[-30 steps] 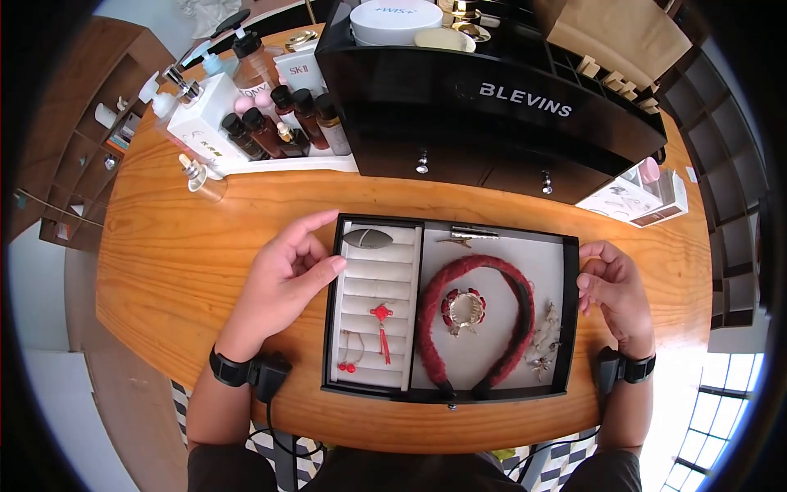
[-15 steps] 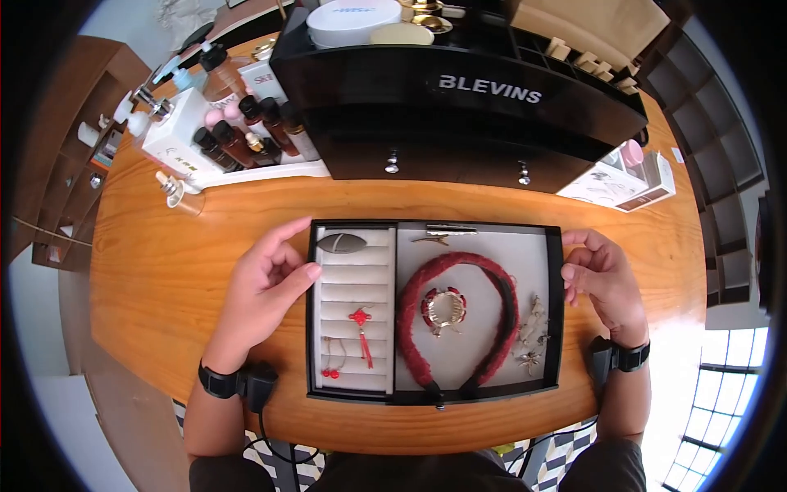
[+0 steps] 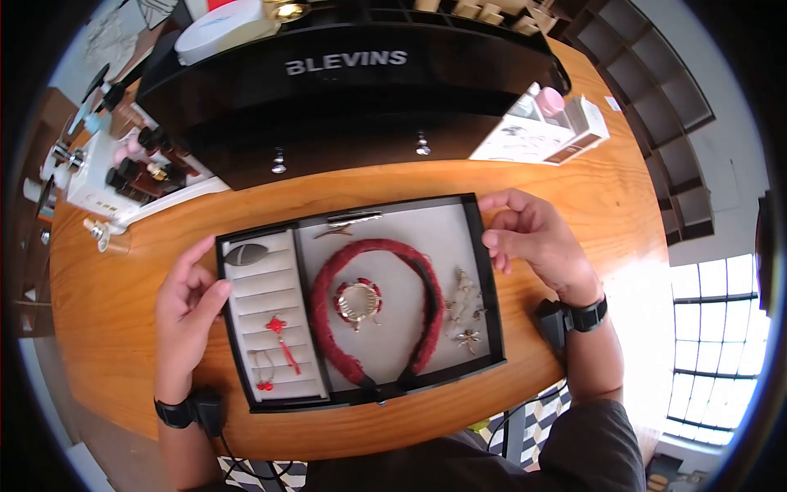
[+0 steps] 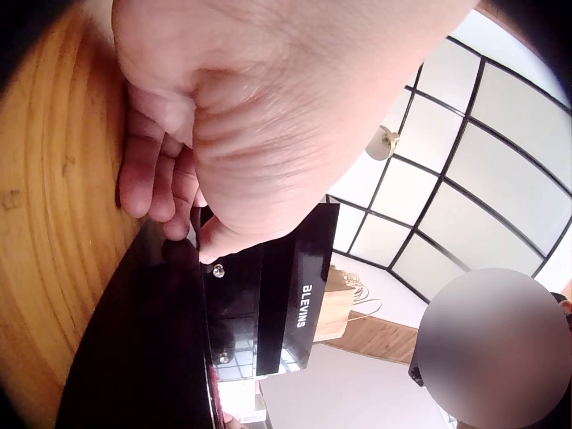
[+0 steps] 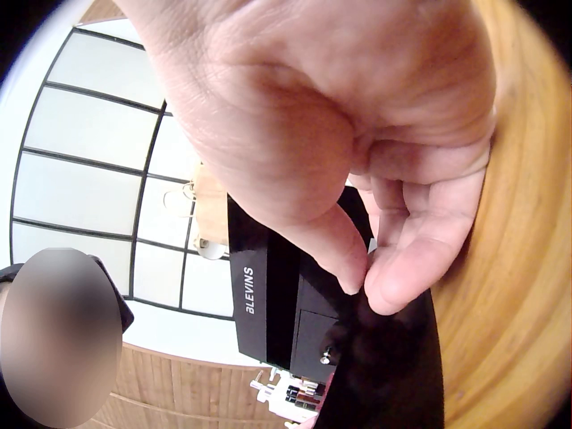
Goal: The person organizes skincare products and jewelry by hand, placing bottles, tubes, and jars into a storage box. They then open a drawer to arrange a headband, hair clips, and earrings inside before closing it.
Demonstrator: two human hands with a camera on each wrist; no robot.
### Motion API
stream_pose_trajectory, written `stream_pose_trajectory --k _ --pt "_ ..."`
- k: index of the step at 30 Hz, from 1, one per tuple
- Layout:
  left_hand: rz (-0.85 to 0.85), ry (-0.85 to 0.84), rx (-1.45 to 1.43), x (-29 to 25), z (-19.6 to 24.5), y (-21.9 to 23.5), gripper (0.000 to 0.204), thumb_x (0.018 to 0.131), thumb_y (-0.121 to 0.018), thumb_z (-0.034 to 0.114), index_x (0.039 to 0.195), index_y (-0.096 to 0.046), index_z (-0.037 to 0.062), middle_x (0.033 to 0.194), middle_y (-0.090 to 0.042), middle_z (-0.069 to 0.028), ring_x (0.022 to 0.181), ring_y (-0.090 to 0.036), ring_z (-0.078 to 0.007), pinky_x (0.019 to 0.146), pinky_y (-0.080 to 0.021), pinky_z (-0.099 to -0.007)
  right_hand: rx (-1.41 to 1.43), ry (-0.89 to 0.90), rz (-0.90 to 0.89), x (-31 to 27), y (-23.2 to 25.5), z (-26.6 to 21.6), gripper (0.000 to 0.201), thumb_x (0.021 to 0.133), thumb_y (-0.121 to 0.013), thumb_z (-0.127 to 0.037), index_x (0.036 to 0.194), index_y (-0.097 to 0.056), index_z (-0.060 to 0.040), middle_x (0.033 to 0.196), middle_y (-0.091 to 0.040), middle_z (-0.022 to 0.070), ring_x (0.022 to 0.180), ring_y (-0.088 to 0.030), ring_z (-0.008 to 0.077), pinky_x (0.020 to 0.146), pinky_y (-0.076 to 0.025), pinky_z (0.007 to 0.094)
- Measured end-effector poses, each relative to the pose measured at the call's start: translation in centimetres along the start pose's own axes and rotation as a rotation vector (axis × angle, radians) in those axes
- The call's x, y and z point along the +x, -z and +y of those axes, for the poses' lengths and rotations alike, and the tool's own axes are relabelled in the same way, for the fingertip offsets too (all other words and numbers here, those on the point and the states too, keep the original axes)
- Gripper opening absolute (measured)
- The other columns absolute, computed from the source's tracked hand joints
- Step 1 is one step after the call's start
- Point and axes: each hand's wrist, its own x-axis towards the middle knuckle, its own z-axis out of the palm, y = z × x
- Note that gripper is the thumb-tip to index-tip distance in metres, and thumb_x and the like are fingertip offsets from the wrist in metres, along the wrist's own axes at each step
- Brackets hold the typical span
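Observation:
A black drawer (image 3: 316,407) with a pale lining and a small front knob lies before me, holding jewellery. My left hand (image 3: 184,307) grips its left side, thumb at the rim and fingers along the outer wall. The right hand (image 3: 533,242) pinches the right side, thumb on the rim and fingertips curled against the wall. On the ridged left section are a grey oval hair clip (image 3: 246,254), a red knot with a tassel (image 3: 276,325) and red-beaded earrings (image 3: 264,385). A red headband (image 3: 324,324) encircles a gold-and-red bracelet (image 3: 358,303). Silvery ornaments (image 3: 466,307) lie at right, metal hair clips (image 3: 354,220) at the back.
A black BLEVINS cabinet (image 3: 344,107) with two knobs stands behind the drawer. A white organizer (image 3: 94,176) with several bottles is to its left, a small dropper bottle (image 3: 106,236) in front. Another white box (image 3: 529,135) stands right. Wooden table (image 3: 123,328) surrounds the drawer.
The head view has swung to the right and tilted, so the drawer, cabinet and hands appear further left and slanted. Both hands keep their places at the drawer's sides.

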Motion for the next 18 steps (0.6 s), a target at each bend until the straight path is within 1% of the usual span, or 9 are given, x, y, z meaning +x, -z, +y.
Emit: stream_pose_trajectory --k 4,5,7,8,18 --pt "-0.014 -0.023 0.044 0.1 -0.27 0.28 0.055 0.101 -0.068 0.004 0.154 -0.052 0.0047 0.082 -0.051 0.0051 0.072 -0.049 -0.0034 0.062 -0.042 -0.0189 0.001 0.002 -0.029 0.05 0.27 0.05 0.041 0.097 -0.077 -0.003 0.133 -0.058 0.0042 0.082 -0.07 0.0045 0.068 -0.067 0.0098 0.061 -0.052 0.0234" --pt "-0.028 -0.025 0.04 0.1 -0.28 0.25 0.055 0.101 -0.068 0.004 0.154 -0.052 0.0047 0.082 -0.051 0.0051 0.072 -0.049 -0.0034 0.062 -0.042 -0.0189 -0.001 0.006 -0.045 0.06 0.3 0.04 0.041 0.097 -0.076 -0.004 0.133 -0.058 0.0043 0.082 -0.07 0.0044 0.068 -0.067 0.0096 0.062 -0.052 0.0233" --pt "-0.003 -0.017 0.029 0.08 -0.32 0.19 0.056 0.102 -0.068 0.006 0.155 -0.052 0.0043 0.082 -0.052 0.0052 0.072 -0.049 -0.0032 0.062 -0.042 -0.0187 -0.013 0.01 -0.037 0.06 0.35 0.03 0.041 0.097 -0.076 -0.004 0.133 -0.058 0.0041 0.083 -0.071 0.0043 0.069 -0.068 0.0093 0.062 -0.052 0.0232" --pt "-0.001 -0.02 0.039 0.07 -0.44 0.23 0.056 0.102 -0.069 0.009 0.155 -0.051 0.0038 0.082 -0.051 0.0054 0.073 -0.049 -0.003 0.063 -0.042 -0.0187 -0.018 0.015 -0.046 0.09 0.38 0.06 0.041 0.097 -0.076 -0.004 0.133 -0.058 0.004 0.084 -0.071 0.0043 0.069 -0.068 0.0092 0.062 -0.052 0.0232" --pt "-0.005 -0.058 0.041 0.1 -0.52 0.22 0.056 0.103 -0.07 0.011 0.155 -0.052 0.003 0.082 -0.049 0.0054 0.073 -0.048 -0.0032 0.063 -0.041 -0.0185 -0.015 0.019 -0.067 0.1 0.56 0.18 0.041 0.097 -0.076 -0.005 0.133 -0.058 0.0036 0.088 -0.073 0.0054 0.072 -0.069 0.0093 0.063 -0.053 0.0231"
